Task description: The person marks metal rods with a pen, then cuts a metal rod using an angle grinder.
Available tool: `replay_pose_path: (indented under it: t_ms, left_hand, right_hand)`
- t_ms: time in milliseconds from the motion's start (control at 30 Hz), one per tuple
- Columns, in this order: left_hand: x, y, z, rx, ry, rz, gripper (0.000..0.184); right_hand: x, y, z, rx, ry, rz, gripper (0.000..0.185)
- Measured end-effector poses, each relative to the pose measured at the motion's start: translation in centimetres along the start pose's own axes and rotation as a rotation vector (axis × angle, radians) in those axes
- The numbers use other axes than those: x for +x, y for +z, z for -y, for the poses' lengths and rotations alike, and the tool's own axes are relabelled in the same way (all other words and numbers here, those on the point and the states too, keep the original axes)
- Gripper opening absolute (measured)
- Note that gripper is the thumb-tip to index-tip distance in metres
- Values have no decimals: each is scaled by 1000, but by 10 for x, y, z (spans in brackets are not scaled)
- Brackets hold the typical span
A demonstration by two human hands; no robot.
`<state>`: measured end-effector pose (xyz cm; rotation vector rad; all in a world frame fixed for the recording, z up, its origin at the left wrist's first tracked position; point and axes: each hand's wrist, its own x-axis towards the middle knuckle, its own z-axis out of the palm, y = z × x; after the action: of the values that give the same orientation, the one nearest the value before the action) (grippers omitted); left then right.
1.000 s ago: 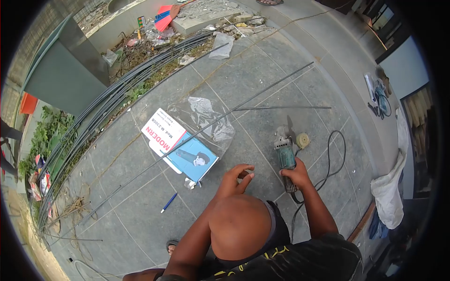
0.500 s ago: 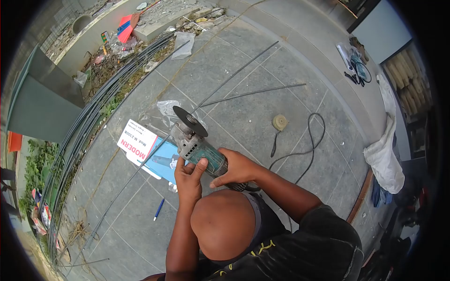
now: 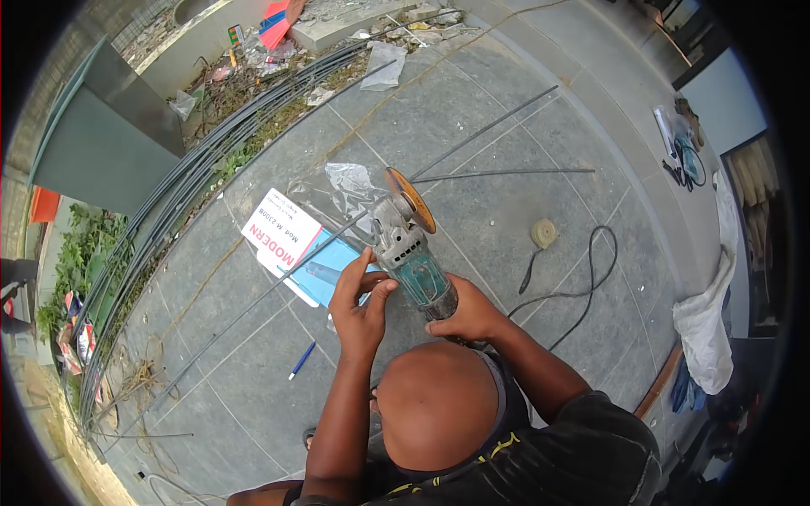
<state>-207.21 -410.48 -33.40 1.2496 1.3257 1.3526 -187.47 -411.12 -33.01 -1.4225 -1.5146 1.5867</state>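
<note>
My right hand (image 3: 468,312) is wrapped around the body of one angle grinder (image 3: 422,282), which I hold beyond my one visible knee (image 3: 434,405), its one disc (image 3: 412,202) uppermost. My left hand (image 3: 359,308) is beside it, fingers half bent with a gap before the thumb, grasping nothing that I see; whether one fingertip touches the grinder, I cannot tell. Around on the tiles (image 3: 472,244) I count one blue pen (image 3: 301,361), one yellowish roll (image 3: 544,234), one box (image 3: 283,232) and, near the disc, one shorter rod (image 3: 523,173) and one long rod (image 3: 489,128) passing across the box
</note>
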Motion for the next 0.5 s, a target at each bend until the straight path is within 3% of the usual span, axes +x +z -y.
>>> replay_pose_path:
  t_ms: [67,133,267,367,500]
  left_hand:
    - [4,-1,0,148,262,-95,41]
    - [-1,2,2,167,354,-164,30]
    - [-3,1,11,205,417,-158,30]
    - [-3,-5,10,228,438,-114,28]
    - [1,-7,-8,348,446,-138,28]
  right_hand:
    - [1,3,2,4,-1,31,62]
    - [-1,-2,3,-35,-6,62,62]
    - [0,-1,4,-9,-58,29,64]
    - [3,-1,3,21,24,130,63]
    - [4,1,7,-11,-83,119,59]
